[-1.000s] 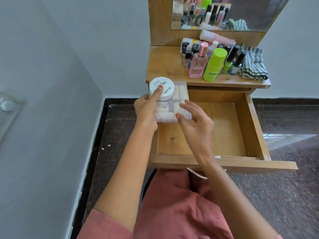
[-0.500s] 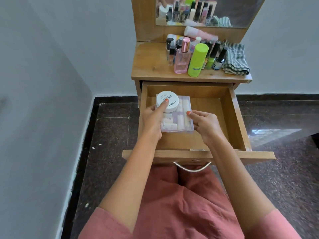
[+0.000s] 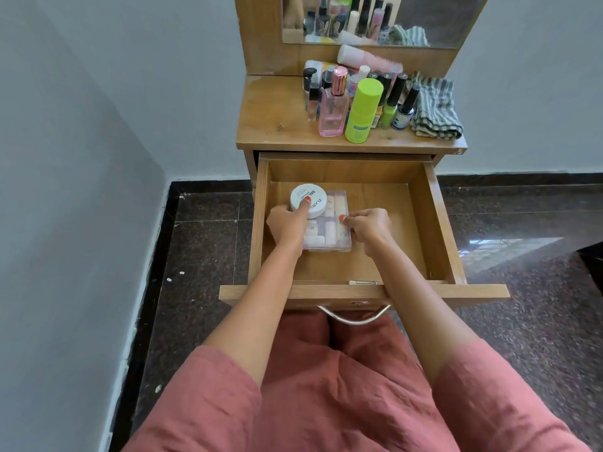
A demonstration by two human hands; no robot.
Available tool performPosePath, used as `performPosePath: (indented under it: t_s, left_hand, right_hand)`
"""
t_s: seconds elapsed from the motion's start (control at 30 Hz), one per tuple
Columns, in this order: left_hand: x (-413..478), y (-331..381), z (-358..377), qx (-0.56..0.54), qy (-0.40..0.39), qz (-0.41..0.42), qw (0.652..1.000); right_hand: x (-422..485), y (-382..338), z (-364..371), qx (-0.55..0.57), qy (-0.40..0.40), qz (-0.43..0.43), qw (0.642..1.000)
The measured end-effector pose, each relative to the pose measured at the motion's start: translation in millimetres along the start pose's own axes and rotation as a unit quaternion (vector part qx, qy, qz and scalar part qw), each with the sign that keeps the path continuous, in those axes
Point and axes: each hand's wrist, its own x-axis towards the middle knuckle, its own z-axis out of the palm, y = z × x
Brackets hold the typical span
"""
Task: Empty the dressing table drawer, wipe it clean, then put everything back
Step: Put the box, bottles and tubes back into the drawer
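As the left hand (image 3: 287, 227) clasps a clear plastic box (image 3: 330, 238), finger steadying its round white jar (image 3: 314, 198), and the right hand (image 3: 371, 228) pinches the edge in the open wooden drawer (image 3: 421, 220), a level release seems wisest.

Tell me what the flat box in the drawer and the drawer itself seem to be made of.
The flat box looks like clear glossy plastic: its contents show through. The drawer looks like wood or wood-look laminate, matte, with visible grain.
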Motion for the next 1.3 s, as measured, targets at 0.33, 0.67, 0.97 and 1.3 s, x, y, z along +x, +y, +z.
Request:
performPosePath:
  t_s: [0.33,0.67,0.97,1.3]
  left_hand:
    - [2,-3,2,0.157,0.029,0.093,0.983]
    - [5,-6,1,0.180,0.026,0.094,0.979]
    - [3,-5,2,0.172,0.027,0.086,0.981]
    - [3,-8,-1,0.181,0.016,0.084,0.980]
  right_hand:
    - [7,2,6,-0.082,0.035,-0.018,0.996]
    - [13,6,13,-0.117,0.023,-0.036,0.992]
    - [21,11,19,-0.146,0.008,-0.051,0.988]
    - [19,11,23,-0.212,-0.027,-0.069,0.974]
